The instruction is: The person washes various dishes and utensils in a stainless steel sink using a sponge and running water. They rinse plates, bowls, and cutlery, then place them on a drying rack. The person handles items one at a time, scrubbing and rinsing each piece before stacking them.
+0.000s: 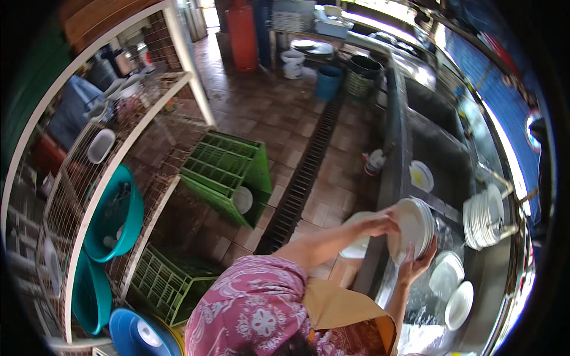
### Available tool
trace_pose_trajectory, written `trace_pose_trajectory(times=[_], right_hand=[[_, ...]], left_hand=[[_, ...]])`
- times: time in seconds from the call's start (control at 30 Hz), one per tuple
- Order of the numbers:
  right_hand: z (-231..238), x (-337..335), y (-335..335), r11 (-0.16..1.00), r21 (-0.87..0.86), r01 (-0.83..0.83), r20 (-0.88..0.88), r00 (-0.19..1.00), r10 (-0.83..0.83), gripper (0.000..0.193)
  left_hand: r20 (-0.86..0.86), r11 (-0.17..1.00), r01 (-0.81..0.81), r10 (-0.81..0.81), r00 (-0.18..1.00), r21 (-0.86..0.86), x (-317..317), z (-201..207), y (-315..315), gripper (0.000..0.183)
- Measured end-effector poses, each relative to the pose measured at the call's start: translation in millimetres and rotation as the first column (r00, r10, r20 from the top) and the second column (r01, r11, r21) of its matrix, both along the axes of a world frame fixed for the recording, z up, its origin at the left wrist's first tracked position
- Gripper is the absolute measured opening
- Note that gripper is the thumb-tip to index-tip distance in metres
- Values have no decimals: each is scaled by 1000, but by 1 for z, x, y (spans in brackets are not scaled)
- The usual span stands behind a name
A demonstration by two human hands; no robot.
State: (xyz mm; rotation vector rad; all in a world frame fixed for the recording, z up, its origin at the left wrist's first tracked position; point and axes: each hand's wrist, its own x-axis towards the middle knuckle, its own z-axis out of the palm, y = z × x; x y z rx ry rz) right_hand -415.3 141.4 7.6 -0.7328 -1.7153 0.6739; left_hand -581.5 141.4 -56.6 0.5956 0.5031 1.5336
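Observation:
A small stack of white plates (408, 228) is tilted up over the sink's near edge, gripped between both my hands. My left hand (383, 223) closes on the upper left rim. My right hand (417, 265) supports the stack from below, fingers wrapped round its lower edge. Beneath and to the right, white bowls (459, 305) and a white dish (446, 275) lie in the wet sink basin (490, 296). Farther right, several white plates (482, 219) stand stacked beside the tap. In the farther basin rests a white plate (420, 176) with something yellow on it.
A pale round container (356, 236) stands below my left forearm. Green crates (222, 169) sit on the tiled floor, left of a drain grate (306, 172). Wire shelving (133, 160) with teal basins (116, 216) lines the left. Buckets (328, 82) stand at the back.

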Motion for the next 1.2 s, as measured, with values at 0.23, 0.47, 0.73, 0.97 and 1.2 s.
trace_pose_trajectory(times=[0.23,0.47,0.73,0.97,1.2], right_hand=[[33,-303,-86,463,-500,-732,-297,647,702,57],[88,-491,-191,67,-398,-915,-146,135,980,71],[-60,-387,-61,507,-658,-556,10,667,745,49],[-90,-174,19,881,-376,287,407,905,-121,34],[-130,12,31,456,-161,875,506,470,-723,35]], left_hand=[[60,845,-524,532,845,-108,-264,21,-218,51],[-392,58,-998,918,62,-21,-527,112,-474,46],[-948,-143,-963,191,-253,229,-713,118,-664,45],[-903,-12,-966,-358,-239,260,-804,100,-578,41],[-891,-91,-929,-331,-312,359,-753,117,-464,38]])
